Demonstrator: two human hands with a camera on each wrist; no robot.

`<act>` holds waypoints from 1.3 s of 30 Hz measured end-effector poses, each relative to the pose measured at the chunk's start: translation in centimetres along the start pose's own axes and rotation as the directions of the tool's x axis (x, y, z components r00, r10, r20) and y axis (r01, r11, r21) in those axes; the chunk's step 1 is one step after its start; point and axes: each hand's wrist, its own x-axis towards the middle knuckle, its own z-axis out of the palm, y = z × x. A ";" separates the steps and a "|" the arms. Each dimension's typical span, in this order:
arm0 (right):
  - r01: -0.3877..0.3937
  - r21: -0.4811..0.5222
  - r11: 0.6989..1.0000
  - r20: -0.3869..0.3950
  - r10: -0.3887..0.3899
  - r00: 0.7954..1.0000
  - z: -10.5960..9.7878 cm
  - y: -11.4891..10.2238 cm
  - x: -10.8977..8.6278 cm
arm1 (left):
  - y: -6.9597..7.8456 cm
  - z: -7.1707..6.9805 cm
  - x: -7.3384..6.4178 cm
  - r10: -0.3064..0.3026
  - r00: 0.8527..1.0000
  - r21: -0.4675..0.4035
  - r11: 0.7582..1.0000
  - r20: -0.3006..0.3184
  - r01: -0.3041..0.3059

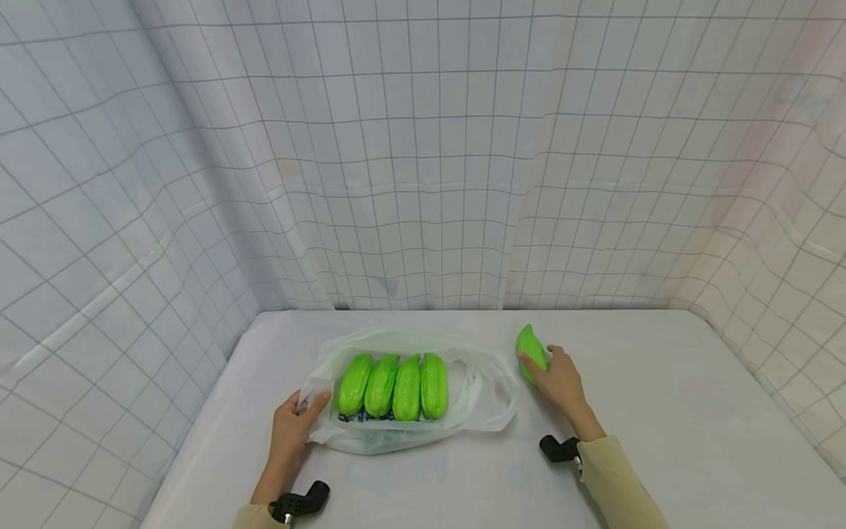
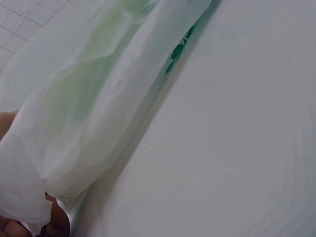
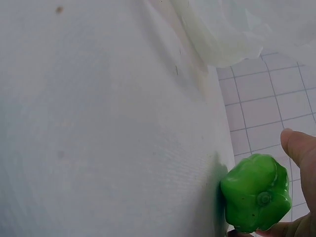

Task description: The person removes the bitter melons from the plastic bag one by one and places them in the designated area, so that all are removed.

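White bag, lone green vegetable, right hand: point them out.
White bag (image 1: 380, 441), head view: front wall.
Lone green vegetable (image 3: 254, 192), right wrist view: end facing the camera.
Right hand (image 1: 561, 379), head view: back of hand.

The white bag (image 1: 489, 400) is thin, wrinkled, translucent plastic. The four green gourds (image 1: 406, 393) are glossy and ribbed, like the lone green gourd (image 3: 254, 190), perhaps moulded plastic. The grid-patterned curtain (image 1: 423, 147) is matt, rippled sheeting; the tabletop (image 1: 661, 419) looks pale and matt, the sleeves (image 1: 621, 485) soft matt cloth.
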 end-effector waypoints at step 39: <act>0.599 0.178 0.781 -0.398 -0.500 0.770 0.5 -6.9 -3.2 | 0.6 -0.3 -0.4 -0.048 0.998 0.056 0.997 0.034 0.046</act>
